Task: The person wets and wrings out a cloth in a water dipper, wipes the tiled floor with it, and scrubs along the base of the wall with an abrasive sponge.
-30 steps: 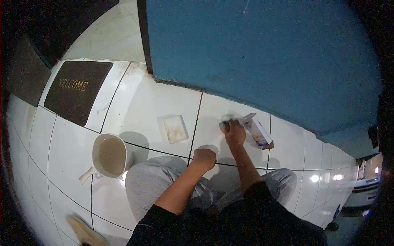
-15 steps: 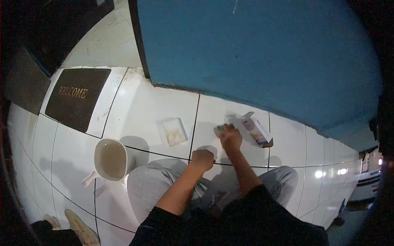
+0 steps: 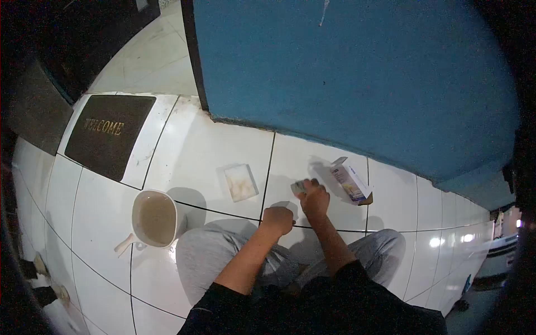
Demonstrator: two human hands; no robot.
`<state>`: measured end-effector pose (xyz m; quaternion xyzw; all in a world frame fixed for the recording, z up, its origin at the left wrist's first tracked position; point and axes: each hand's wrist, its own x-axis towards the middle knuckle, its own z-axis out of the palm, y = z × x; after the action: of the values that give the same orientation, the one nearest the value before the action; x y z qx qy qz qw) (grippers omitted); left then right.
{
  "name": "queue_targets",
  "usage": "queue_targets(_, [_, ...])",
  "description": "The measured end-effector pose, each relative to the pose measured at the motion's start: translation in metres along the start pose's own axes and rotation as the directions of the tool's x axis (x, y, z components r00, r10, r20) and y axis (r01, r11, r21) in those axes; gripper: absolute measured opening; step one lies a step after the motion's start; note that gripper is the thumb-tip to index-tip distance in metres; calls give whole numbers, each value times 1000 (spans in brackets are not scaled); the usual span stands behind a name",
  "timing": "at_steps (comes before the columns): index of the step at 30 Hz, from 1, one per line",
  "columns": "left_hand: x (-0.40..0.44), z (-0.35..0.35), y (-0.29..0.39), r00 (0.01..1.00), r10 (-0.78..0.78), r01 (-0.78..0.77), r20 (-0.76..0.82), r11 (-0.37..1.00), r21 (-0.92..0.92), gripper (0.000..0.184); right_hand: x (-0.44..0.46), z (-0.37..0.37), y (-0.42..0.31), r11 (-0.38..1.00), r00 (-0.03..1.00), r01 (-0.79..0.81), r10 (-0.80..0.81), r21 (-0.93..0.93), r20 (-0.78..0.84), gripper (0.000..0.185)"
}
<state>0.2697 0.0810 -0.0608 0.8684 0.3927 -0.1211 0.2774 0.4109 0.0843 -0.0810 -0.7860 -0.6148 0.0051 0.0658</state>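
Observation:
My right hand (image 3: 315,201) is closed around a small grey-green object (image 3: 297,188) just above the white floor tiles; its kind is too unclear to name. Close beside it on the left, my left hand (image 3: 278,219) makes a fist with the back of the hand upward, and whatever may be inside is hidden. Right of my right hand, an upright small printed carton (image 3: 350,181) stands with its top flap raised. To the left of my hands lies a pale, flat, square piece with cream patches (image 3: 241,183).
A white dipper (image 3: 155,218) with a handle holds cloudy liquid left of my knee. A dark WELCOME mat (image 3: 109,137) lies farther left. The blue wall (image 3: 346,78) rises ahead. Another person's foot (image 3: 62,293) shows at the lower left.
My right hand has shifted slightly down, and its fingers sit differently on the small object. The other person's foot has moved farther left. The whole view has shifted a little.

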Motion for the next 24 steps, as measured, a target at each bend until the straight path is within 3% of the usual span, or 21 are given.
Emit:
queue_targets(2, [-5, -2, 4, 1000, 13, -13, 2, 1000, -11, 33, 22, 31, 16, 996, 967, 68, -80, -60, -241, 32])
queue_targets(3, [-5, -6, 4, 1000, 17, -17, -18, 1000, -16, 33, 40, 28, 18, 996, 966, 64, -76, -59, -248, 32])
queue_targets(5, [-2, -2, -1, 1000, 27, -27, -16, 1000, -14, 33, 70, 18, 13, 984, 999, -43, 48, 172, -21, 30])
queue_targets(8, [-6, -8, -2, 1000, 20, -20, -4, 1000, -16, 32, 73, 6, 8, 998, 997, 6, -2, 59, -72, 27])
queue_targets(15, [-2, -2, 0, 1000, -10, 10, -13, 1000, -27, 32, 3, 14, 1, 996, 996, 79, -78, 28, -50, 31])
queue_targets(17, [-2, -2, 1, 1000, -1, 1, -7, 999, -43, 31, 15, 24, 7, 992, 955, 117, -125, -47, -268, 36])
queue_targets(18, [-3, -3, 3, 1000, 11, -11, -13, 998, -55, 31, 30, 10, 0, 999, 992, 14, -19, -40, -127, 34])
queue_targets(19, [-3, -5, 3, 1000, 15, -16, -17, 999, -49, 31, 49, 21, 6, 999, 991, 9, -14, -40, -135, 34])
queue_targets(20, [-4, -6, 2, 1000, 19, -19, -4, 999, -42, 31, 70, 49, 18, 998, 991, 3, 6, 68, -132, 34])
queue_targets(21, [-5, -7, 0, 1000, 20, -20, 6, 999, -35, 31, 75, 53, 23, 943, 986, 64, -10, 326, -165, 33])
queue_targets(23, [-5, -7, -4, 1000, 1, -1, -1, 999, -41, 32, 83, 60, 32, 619, 972, 205, -40, 758, -230, 33])
queue_targets(24, [-4, -6, -3, 1000, -13, 13, -3, 998, -55, 32, 69, 22, 10, 895, 995, 60, -21, 441, -93, 33])
